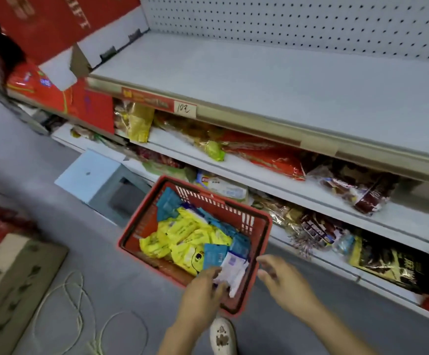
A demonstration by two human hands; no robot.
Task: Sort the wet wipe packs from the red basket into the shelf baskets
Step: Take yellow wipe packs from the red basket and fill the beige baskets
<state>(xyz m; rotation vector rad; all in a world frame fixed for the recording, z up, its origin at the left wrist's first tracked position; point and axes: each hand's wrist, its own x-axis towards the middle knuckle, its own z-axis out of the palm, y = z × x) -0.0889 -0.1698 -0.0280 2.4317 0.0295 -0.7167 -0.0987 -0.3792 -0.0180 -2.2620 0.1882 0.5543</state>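
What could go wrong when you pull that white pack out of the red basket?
1. The left hand grips the white pack only by its near end, over the red basket's near corner. It might slip and land on the floor.
2. The yellow packs and blue packs lie in a loose heap, so lifting one may drag others over the rim.

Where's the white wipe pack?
Head view, low centre: the white wipe pack is in the near corner of the red basket, held by the left hand.
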